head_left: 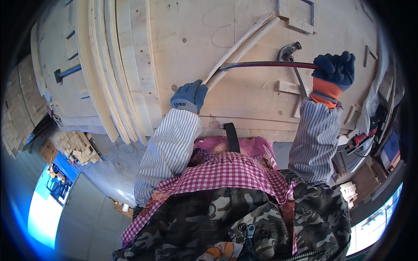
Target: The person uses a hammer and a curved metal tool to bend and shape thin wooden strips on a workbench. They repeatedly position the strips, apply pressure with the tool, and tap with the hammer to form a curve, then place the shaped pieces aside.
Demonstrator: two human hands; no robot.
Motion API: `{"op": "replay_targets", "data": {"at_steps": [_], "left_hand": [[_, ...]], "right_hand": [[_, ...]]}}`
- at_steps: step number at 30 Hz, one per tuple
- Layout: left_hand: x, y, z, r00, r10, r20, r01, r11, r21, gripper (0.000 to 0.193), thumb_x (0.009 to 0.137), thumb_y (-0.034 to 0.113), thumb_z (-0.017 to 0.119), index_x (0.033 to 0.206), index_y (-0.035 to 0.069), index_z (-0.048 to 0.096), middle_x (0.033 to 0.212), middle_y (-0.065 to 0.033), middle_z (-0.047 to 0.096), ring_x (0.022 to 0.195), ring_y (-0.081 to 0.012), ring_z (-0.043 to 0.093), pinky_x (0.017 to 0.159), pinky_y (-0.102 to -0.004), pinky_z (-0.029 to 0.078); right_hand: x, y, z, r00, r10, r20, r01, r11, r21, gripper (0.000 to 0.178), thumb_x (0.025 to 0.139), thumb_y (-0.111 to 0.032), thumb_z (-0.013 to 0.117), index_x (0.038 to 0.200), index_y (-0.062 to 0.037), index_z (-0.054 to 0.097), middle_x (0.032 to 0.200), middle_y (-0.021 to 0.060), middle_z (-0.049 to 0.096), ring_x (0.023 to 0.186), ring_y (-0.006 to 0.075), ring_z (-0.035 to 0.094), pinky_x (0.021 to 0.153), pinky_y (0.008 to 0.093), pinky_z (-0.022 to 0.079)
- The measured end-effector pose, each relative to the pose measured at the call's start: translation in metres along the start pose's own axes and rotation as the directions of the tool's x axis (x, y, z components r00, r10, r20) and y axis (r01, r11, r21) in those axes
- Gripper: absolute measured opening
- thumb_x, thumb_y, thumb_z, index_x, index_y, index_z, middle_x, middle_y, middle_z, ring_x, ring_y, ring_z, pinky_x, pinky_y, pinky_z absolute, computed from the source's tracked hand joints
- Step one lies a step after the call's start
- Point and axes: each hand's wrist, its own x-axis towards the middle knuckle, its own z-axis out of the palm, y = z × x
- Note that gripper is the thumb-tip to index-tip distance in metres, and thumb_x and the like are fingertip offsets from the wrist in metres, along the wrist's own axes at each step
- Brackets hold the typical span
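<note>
My left hand (pixel 190 97), in a blue-grey glove, is closed around the near end of a pair of narrow wooden strips (pixel 250 40). They lie slantwise on a large pale plywood surface (pixel 183 26), with a thin gap between them. My right hand (pixel 333 73), in a dark blue and orange glove, grips a long, slightly curved dark red and blue pry bar (pixel 270 64). Its flat tip reaches the strips, just beyond my left hand. Under the bar, close to my right hand, lies a claw hammer (pixel 287 51) with a metal handle.
Long plywood boards (pixel 104 65) are stacked at the left, with another hammer (pixel 67 73) beyond them. A small wooden frame (pixel 300 27) lies at the far right, and a wood block (pixel 289 87) nearer me. Wood pieces (pixel 76 145) are heaped on the floor at left.
</note>
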Motion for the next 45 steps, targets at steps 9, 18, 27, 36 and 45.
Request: {"op": "replay_targets", "data": {"at_steps": [9, 18, 27, 36, 45], "left_hand": [[0.005, -0.002, -0.002, 0.992, -0.078, 0.097, 0.077, 0.997, 0.020, 0.038, 0.087, 0.038, 0.050, 0.109, 0.010, 0.061, 0.098, -0.0128, 0.063, 0.092, -0.0281, 0.060, 0.088, -0.0361, 0.043], [0.012, 0.003, -0.005, 0.968, -0.136, 0.209, 0.129, 0.991, 0.043, 0.044, 0.089, 0.044, 0.044, 0.116, 0.012, 0.057, 0.109, -0.0129, 0.060, 0.102, -0.0278, 0.055, 0.094, -0.0361, 0.039], [0.001, 0.004, -0.004, 0.994, -0.060, 0.091, 0.058, 0.998, 0.019, 0.034, 0.088, 0.031, 0.048, 0.107, 0.007, 0.061, 0.094, -0.0146, 0.064, 0.092, -0.0275, 0.060, 0.096, -0.0409, 0.036], [-0.002, 0.001, -0.014, 0.976, 0.216, 0.022, -0.216, 0.976, 0.014, 0.032, 0.085, 0.031, 0.052, 0.107, 0.010, 0.062, 0.097, -0.0119, 0.064, 0.092, -0.0263, 0.060, 0.085, -0.0369, 0.045], [0.010, -0.010, -0.004, 0.980, -0.126, 0.154, 0.133, 0.990, -0.036, 0.033, 0.089, 0.034, 0.047, 0.107, 0.010, 0.062, 0.094, -0.0119, 0.064, 0.089, -0.0273, 0.061, 0.097, -0.0414, 0.035]], "right_hand": [[-0.030, 0.000, 0.062, 0.986, -0.059, 0.155, 0.069, 0.996, -0.057, 0.028, 0.092, -0.030, 0.042, 0.089, -0.0070, 0.059, 0.061, 0.0004, 0.049, 0.047, 0.0116, 0.032, 0.048, 0.0282, 0.031], [-0.001, 0.037, 0.125, 0.952, -0.159, 0.260, 0.234, 0.929, -0.287, 0.031, 0.088, -0.009, 0.047, 0.119, -0.0058, 0.050, 0.109, 0.0125, 0.058, 0.062, 0.0146, 0.052, 0.053, 0.0295, 0.040], [0.012, 0.000, 0.037, 0.963, -0.058, 0.262, 0.064, 0.998, -0.016, 0.025, 0.095, -0.026, 0.039, 0.089, -0.0097, 0.057, 0.088, 0.0048, 0.062, 0.038, 0.0064, 0.032, 0.043, 0.0261, 0.033], [-0.028, 0.001, -0.022, 0.972, -0.023, -0.232, 0.075, 0.973, 0.218, 0.036, 0.090, -0.038, 0.046, 0.081, -0.0071, 0.063, 0.043, -0.0003, 0.042, 0.039, 0.0122, 0.029, 0.042, 0.0283, 0.031], [-0.013, 0.010, 0.074, 0.937, -0.217, 0.273, 0.269, 0.947, -0.172, 0.023, 0.095, -0.022, 0.039, 0.099, -0.0077, 0.056, 0.089, 0.0076, 0.061, 0.043, 0.0082, 0.031, 0.050, 0.0273, 0.032]]}}
